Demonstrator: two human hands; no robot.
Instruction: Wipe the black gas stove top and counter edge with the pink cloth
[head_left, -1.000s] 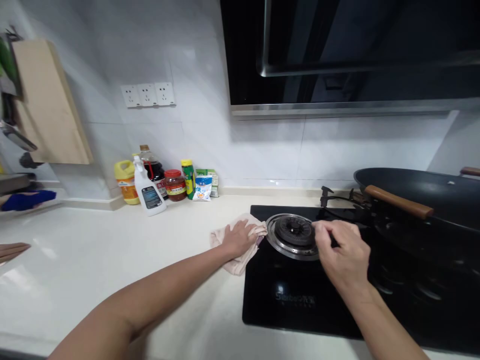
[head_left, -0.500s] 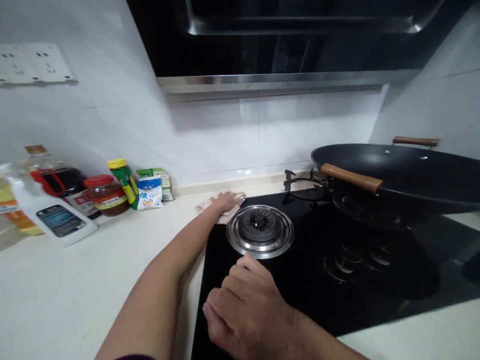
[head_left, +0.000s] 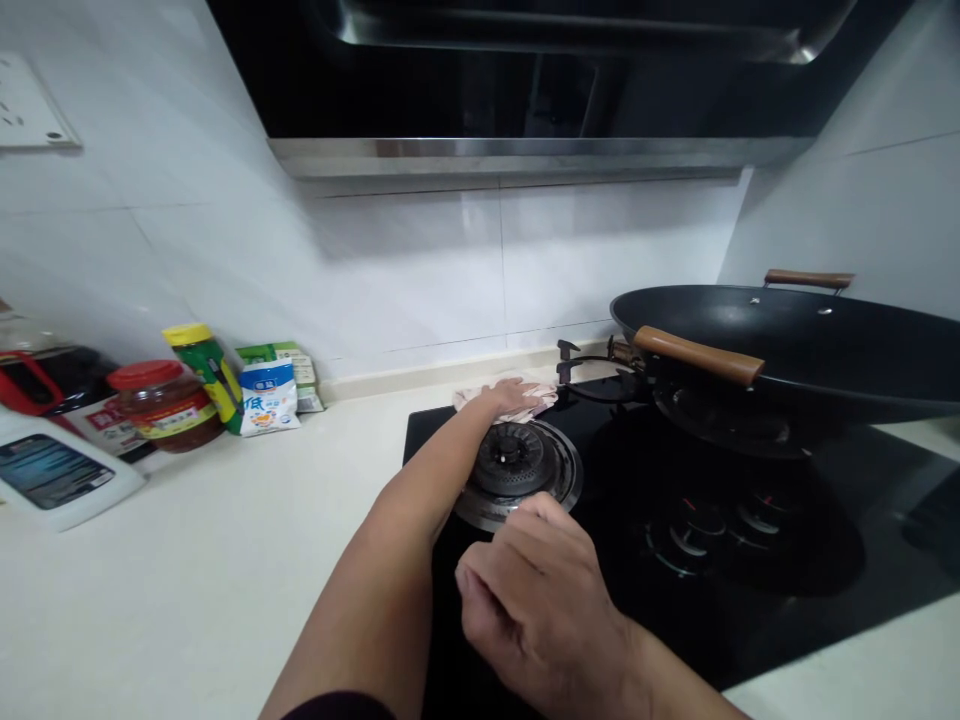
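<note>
Reaching far forward, my left hand [head_left: 510, 397] presses with its palm down on a pale pinkish cloth [head_left: 541, 402]. The cloth lies at the back edge of the black glass cooktop [head_left: 600, 560], just behind the left burner [head_left: 512, 458]. My left forearm crosses over the left side of that burner. Closer to me, my right hand [head_left: 544, 595] is curled into a fist above the front of the cooktop. Nothing sticks out of the fist, and its inner side is partly hidden.
A large black wok [head_left: 795, 350] with wooden handles covers the right burner. A pot stand [head_left: 600, 372] is beside it. On the left counter stand a red-lidded jar [head_left: 169, 405], a yellow-capped container [head_left: 206, 375], packets [head_left: 270, 397] and bottles [head_left: 60, 470]. A range hood [head_left: 525, 90] hangs above.
My left hand has slid the cloth rightward along the back of the cooktop, from the burner's left side to behind it. My right fist has shifted slightly right. The view has turned right.
</note>
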